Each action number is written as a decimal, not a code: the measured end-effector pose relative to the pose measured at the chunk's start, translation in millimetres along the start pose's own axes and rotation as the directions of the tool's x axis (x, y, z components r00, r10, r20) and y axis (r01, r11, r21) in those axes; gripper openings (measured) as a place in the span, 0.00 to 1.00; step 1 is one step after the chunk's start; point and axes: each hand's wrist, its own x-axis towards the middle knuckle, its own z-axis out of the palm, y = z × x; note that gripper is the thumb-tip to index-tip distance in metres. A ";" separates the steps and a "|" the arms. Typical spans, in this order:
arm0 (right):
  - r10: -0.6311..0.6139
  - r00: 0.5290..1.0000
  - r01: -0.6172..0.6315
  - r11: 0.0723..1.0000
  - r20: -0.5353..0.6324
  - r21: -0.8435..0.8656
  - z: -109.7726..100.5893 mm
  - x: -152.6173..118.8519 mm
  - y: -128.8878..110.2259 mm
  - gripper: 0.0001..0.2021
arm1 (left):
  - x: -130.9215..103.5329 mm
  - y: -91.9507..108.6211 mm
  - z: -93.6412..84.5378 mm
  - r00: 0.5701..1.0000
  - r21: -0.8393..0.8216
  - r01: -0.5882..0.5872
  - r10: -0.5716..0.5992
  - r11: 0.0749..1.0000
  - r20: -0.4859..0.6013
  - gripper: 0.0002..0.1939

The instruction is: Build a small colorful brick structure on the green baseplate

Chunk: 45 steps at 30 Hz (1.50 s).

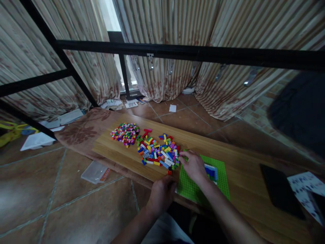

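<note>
On a wooden board lies a loose pile of mixed coloured bricks [158,152], with a heap of smaller bricks [125,134] to its left. My right hand [193,164] reaches over the green baseplate [222,173] to the pile's right edge, its fingers bent close together at the bricks; what they hold, if anything, is too small to name. Blue and white bricks [212,171] sit on the baseplate, partly behind my right wrist. My left hand [162,193] is at the board's front edge, fingers curled, near an orange-red brick [169,173]; its fingertips' contents are hidden.
A black flat object [281,189] and a printed sheet [306,189] lie at the right. A clear plastic lid [95,172] is on the floor at the left. Black metal rails [177,51] cross in front of the curtains.
</note>
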 end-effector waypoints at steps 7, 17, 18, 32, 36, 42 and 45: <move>0.131 0.990 -0.139 0.965 -0.050 -0.220 20.0 15.7 -21.3 0.14 | 3.9 -4.3 -2.2 1.000 0.000 -0.006 0.006 1.000 0.014 0.09; 0.054 0.972 -0.054 0.999 -0.228 0.005 18.6 -6.8 -30.8 0.09 | 6.7 -4.9 -6.0 0.998 -0.117 0.030 -0.024 0.993 0.053 0.09; 0.052 0.978 -0.038 0.997 -0.203 0.074 15.7 -14.4 -31.5 0.10 | 7.5 -3.9 -7.4 0.998 -0.158 0.037 -0.030 0.987 0.049 0.10; 0.335 0.937 -0.178 0.709 -0.104 0.682 -4.9 -109.7 25.2 0.10 | 40.0 26.8 30.1 0.977 -0.584 0.196 -0.103 0.788 0.188 0.13; 0.395 0.905 -0.192 0.709 -0.156 0.678 -7.0 -116.7 41.8 0.11 | 53.1 33.3 38.4 0.975 -0.562 0.217 -0.148 0.799 0.166 0.13; 0.401 0.885 -0.174 0.757 -0.237 0.630 -14.7 -117.2 51.9 0.12 | 69.7 36.6 43.9 0.977 -0.526 0.191 -0.106 0.829 0.187 0.11; 0.427 0.856 -0.182 0.776 -0.291 0.604 -21.4 -114.4 61.2 0.12 | 78.9 38.5 51.5 0.981 -0.494 0.145 -0.060 0.857 0.184 0.11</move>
